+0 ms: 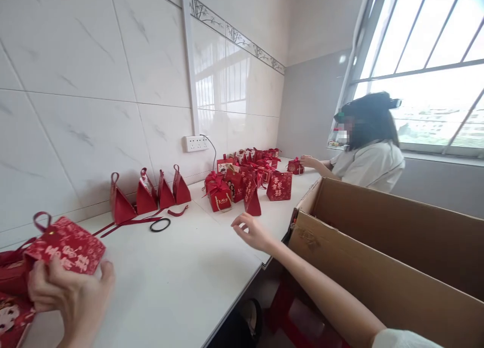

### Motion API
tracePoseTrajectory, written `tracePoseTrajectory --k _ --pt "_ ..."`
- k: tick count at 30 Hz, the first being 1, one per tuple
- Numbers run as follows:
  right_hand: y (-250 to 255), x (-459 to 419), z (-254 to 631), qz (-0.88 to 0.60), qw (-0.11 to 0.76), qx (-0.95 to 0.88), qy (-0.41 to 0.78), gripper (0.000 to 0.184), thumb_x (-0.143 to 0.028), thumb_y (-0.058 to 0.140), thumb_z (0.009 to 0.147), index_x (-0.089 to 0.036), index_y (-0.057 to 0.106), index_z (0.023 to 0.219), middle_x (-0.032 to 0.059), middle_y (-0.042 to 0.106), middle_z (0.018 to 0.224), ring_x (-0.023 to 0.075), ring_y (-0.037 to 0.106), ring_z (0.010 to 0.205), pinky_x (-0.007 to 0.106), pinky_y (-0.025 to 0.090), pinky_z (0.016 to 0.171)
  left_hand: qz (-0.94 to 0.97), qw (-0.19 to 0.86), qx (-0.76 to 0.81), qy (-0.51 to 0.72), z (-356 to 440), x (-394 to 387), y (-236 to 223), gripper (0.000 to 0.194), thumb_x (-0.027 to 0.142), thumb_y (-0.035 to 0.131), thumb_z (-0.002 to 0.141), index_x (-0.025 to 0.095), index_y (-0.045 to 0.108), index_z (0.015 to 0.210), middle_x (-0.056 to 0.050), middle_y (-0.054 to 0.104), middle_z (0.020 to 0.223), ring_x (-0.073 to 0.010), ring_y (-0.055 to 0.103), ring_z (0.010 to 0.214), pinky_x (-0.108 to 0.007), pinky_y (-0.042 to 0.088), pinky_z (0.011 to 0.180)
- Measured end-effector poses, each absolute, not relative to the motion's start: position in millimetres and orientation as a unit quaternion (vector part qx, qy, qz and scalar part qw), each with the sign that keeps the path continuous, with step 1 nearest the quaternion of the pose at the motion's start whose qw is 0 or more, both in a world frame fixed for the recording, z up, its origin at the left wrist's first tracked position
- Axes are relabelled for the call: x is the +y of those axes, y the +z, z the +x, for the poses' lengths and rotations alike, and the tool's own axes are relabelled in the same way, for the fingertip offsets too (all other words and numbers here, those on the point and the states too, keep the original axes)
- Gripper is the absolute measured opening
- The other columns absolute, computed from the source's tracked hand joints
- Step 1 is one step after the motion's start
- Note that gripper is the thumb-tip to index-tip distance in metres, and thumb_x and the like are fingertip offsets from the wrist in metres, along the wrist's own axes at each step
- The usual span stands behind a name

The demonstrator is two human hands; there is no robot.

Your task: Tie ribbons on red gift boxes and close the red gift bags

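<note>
My left hand [71, 292] is wrapped around a red gift box [73, 244] with pale lettering and a ribbon loop on top, raised at the left. More red boxes [13, 277] sit beside that hand at the left edge, partly cut off. My right hand [251, 232] hovers over the front of the white table, fingers loosely curved and apart, nothing visible in them. A cluster of red gift boxes [220, 194] stands just beyond it, among them a narrow triangular one [253, 201] and a box with white characters [280, 186].
Several triangular red boxes [123, 207] line the tiled wall, with loose ribbons [128, 220] and a black ring [160, 225] before them. Large open cardboard cartons [363, 252] flank the table [170, 282] on the right. A co-worker [372, 146] handles another red box [295, 166] at the far end.
</note>
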State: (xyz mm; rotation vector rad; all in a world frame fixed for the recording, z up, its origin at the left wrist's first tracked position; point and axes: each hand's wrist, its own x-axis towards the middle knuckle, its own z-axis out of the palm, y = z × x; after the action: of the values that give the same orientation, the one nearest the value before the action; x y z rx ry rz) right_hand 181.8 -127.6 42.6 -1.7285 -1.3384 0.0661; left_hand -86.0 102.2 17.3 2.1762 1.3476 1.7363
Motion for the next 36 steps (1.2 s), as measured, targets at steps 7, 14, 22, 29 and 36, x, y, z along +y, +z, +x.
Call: tracePoseTrajectory --k 7,14,22,29,36 --pt "100.8 -174.1 231.3 -0.793 0.382 -0.469 -0.070 0.012 -0.018 0.052 0.084 -0.017 0.063 0.080 0.0062 0.060 0.088 0.0166 0.057 0.080 0.029 0.045 0.075 0.807 0.014 0.257 0.532 -41.4 54.8 5.1 0.053 0.038 0.046 0.080 0.043 0.031 0.131 0.001 0.022 0.149 -0.0335 0.030 0.135 -0.056 0.025 0.109" --pt "149.9 -188.9 258.2 -0.876 0.287 -0.377 -0.087 0.017 -0.027 0.054 0.085 -0.017 0.061 0.073 0.0073 0.063 0.079 0.0214 0.058 0.078 0.029 0.041 0.068 0.868 -0.013 0.254 0.426 -31.8 58.7 -5.0 0.039 0.033 0.037 0.082 0.017 0.052 0.114 -0.019 0.036 0.139 -0.0378 0.034 0.130 -0.059 0.038 0.094" --pt "142.4 -128.3 267.9 -0.922 0.220 -0.315 -0.038 0.040 -0.053 0.061 0.080 -0.014 0.062 0.072 0.0140 0.065 0.081 0.0281 0.063 0.080 0.033 0.045 0.068 0.852 0.031 0.355 0.384 -27.3 64.1 0.2 0.040 0.027 0.037 0.081 0.012 0.051 0.115 -0.020 0.034 0.138 -0.0368 0.031 0.131 -0.057 0.041 0.091" --pt "119.7 -102.1 269.7 -0.938 0.217 -0.268 -0.048 0.035 -0.041 0.057 0.089 -0.012 0.056 0.109 0.0094 0.061 0.103 0.0198 0.060 0.091 0.038 0.049 0.081 0.799 0.152 0.391 0.432 -35.5 74.1 -4.2 0.040 0.029 0.043 0.078 0.012 0.052 0.113 -0.018 0.040 0.130 -0.0350 0.039 0.122 -0.055 0.035 0.100" --pt "120.6 -125.4 258.4 -0.900 0.286 -0.321 -0.073 0.015 -0.019 0.054 0.086 -0.012 0.063 0.097 0.0074 0.065 0.085 0.0197 0.061 0.079 0.033 0.047 0.073 0.805 0.191 0.326 0.457 -32.2 71.7 -10.8 0.038 0.027 0.046 0.075 0.016 0.054 0.110 -0.015 0.044 0.127 -0.0325 0.039 0.121 -0.053 0.036 0.100"
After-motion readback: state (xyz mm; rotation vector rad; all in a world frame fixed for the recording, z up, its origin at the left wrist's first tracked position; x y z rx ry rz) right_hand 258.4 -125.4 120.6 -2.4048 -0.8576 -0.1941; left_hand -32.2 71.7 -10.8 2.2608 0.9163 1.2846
